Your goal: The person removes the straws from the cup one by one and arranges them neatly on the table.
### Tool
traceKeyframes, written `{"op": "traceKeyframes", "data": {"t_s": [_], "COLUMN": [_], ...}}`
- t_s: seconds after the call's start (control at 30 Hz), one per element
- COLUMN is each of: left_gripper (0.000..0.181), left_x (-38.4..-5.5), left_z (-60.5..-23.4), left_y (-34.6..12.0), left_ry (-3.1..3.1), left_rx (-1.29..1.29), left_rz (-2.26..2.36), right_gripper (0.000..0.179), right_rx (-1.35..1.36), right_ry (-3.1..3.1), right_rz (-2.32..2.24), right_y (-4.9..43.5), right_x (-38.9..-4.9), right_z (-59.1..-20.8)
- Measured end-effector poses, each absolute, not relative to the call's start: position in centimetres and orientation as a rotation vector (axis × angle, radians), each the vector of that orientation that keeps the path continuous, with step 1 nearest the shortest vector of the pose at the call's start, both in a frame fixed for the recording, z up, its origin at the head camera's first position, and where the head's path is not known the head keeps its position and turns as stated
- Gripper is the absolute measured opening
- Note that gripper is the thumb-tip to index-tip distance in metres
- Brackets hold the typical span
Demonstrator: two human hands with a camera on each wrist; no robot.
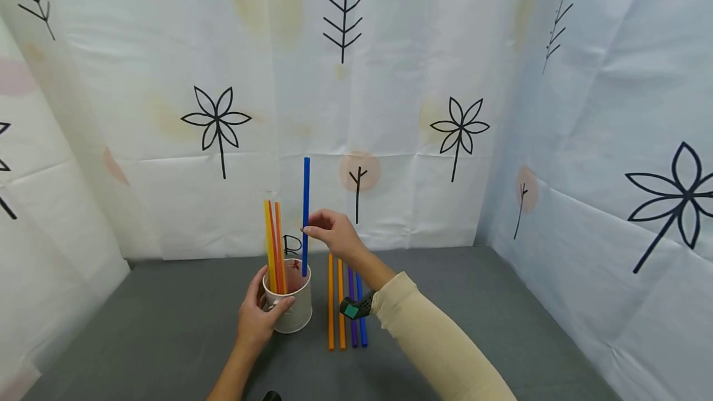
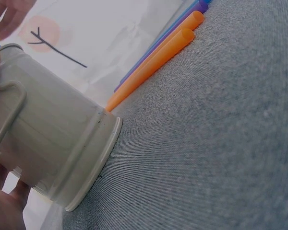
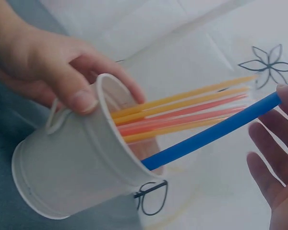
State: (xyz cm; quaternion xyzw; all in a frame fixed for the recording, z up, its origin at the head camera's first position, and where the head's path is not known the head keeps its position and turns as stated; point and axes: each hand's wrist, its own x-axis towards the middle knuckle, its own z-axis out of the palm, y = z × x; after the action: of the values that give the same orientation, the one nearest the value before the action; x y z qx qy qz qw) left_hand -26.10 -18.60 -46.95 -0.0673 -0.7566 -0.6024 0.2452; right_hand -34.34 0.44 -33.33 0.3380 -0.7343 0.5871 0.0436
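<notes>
A white mug-like cup [image 1: 299, 311] with a side handle [image 2: 15, 108] stands on the table. My left hand [image 1: 255, 317] grips it around the side, thumb near the rim. Several yellow, orange and red drinking straws [image 3: 182, 106] lean together inside the cup. Between thumb and fingers, my right hand [image 1: 338, 239] pinches a blue straw [image 1: 306, 194] that stands nearly upright. The blue straw's lower end is within the cup's mouth [image 3: 103, 93]; whether it touches the bottom is hidden.
To the right of the cup, two orange straws [image 1: 331, 314], a purple straw [image 1: 353, 327] and another blue straw [image 1: 363, 330] lie side by side on the grey tabletop [image 1: 184, 327]. A printed white curtain [image 1: 390, 110] surrounds the table. A dark object [image 1: 272, 396] shows at the near edge.
</notes>
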Motion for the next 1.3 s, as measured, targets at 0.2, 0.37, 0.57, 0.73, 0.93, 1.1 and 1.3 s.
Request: {"op": "traceKeyframes", "data": {"t_s": [0.2, 0.37, 0.57, 0.73, 0.93, 1.1, 1.3], "left_gripper": [0.08, 0.082, 0.08, 0.081, 0.082, 0.081, 0.082], "left_x": [-26.2, -26.3, -25.1, -25.5, -26.0, -26.2, -26.3], "left_z": [-47.0, -47.0, -45.6, -46.3, -47.1, -47.1, -47.2], "left_y": [-18.6, -18.6, -18.2, -18.4, -18.6, -18.5, -18.7], "left_ry": [-2.069, -2.068, -2.045, -2.031, -2.034, -2.048, -2.071], "left_rx": [-0.174, -0.166, -0.179, -0.191, -0.194, -0.178, -0.153], "left_rz": [-1.641, -1.65, -1.662, -1.66, -1.641, -1.621, -1.636], "right_gripper": [0.022, 0.018, 0.018, 0.022, 0.026, 0.026, 0.031], "right_rx": [1.054, 1.005, 0.964, 0.911, 0.809, 0.758, 0.698], "right_ry": [-2.135, -2.121, -2.104, -2.132, -2.203, -2.208, -2.218], "right_rz": [1.974, 1.949, 1.95, 1.983, 1.976, 1.977, 1.976], "right_y": [1.9, 3.1, 4.4, 5.2, 6.5, 7.4, 8.4], "right_x": [-34.3, -32.8, -32.5, -32.1, -32.0, -32.0, -32.0], "right_z": [-32.0, -30.3, -30.3, -31.1, -33.0, -34.5, -36.6]}}
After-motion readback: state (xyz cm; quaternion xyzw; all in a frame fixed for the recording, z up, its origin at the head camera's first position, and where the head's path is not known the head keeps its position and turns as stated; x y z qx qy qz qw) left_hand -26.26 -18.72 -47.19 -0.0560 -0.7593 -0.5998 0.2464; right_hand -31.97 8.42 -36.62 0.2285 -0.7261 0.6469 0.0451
